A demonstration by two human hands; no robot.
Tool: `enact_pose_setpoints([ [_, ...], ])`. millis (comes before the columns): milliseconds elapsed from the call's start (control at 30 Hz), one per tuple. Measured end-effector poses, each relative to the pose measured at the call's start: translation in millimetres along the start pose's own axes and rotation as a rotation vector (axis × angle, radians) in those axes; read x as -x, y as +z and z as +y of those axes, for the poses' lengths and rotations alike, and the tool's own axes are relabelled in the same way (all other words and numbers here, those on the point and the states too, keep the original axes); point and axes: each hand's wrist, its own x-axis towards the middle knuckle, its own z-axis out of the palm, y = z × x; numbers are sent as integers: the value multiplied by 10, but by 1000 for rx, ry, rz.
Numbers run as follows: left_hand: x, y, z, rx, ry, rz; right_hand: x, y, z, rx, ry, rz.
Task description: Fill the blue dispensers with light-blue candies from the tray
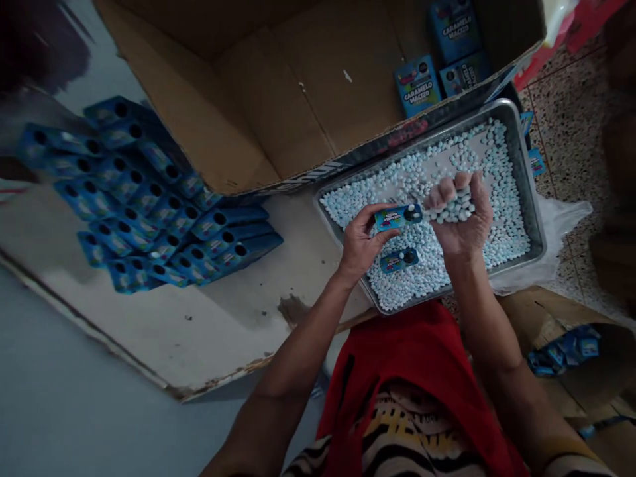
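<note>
Over a metal tray (pixel 535 225) of small pale blue and white candies (pixel 412 285), my left hand (pixel 364 244) grips a small blue box (pixel 392 218) between thumb and fingers. The box's round hole faces right, with pale candy at it. My right hand (pixel 462 215), palm up and fingers curled, holds a heap of candies (pixel 454 207) just right of that box. A second blue box (pixel 399 260) lies on the candies below my left hand, with pale candy at its hole.
Many stacked blue boxes (pixel 149 199) with round holes stand on the pale table (pixel 223 331) at left. A large open cardboard box (pixel 278 86) behind the tray holds several blue packs (pixel 418 86). Another carton (pixel 591 391) with blue boxes is at lower right.
</note>
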Motion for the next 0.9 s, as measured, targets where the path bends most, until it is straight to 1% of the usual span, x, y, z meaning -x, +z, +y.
enact_pose_setpoints([
  [100,-38,79,66,-20,-5,-7,60,143,-14,104,-57,6],
  [167,-53,103,96,-48,-10,-3,70,188,41,145,-80,22],
  [233,-64,109,104,-70,-2,1,21,169,147,100,-67,75],
  [267,-69,103,104,-86,4,0,-28,132,210,41,-37,116],
  [300,-70,90,103,-105,12,-1,-89,77,270,-39,14,159],
  [367,-61,33,110,-152,33,9,-219,-71,367,-242,171,240],
  [467,13,-149,145,-229,79,78,-308,-299,406,-544,453,379],
  [533,118,-326,160,-243,89,137,-232,-384,367,-614,570,501],
  [567,187,-423,153,-222,77,168,-152,-396,334,-603,594,547],
  [600,269,-522,132,-183,54,203,-50,-387,297,-576,601,567],
  [633,360,-620,93,-137,22,248,68,-358,258,-547,597,558],
  [667,458,-715,35,-97,-13,306,193,-312,221,-524,588,519],
  [733,659,-892,-135,-60,-79,449,436,-187,163,-477,554,389],
  [800,840,-1054,-364,-76,-111,612,634,-49,135,-390,479,256],
  [867,975,-1204,-613,-119,-118,755,761,67,139,-235,373,166],
  [900,1025,-1273,-728,-152,-128,766,798,108,150,-146,320,134],
])
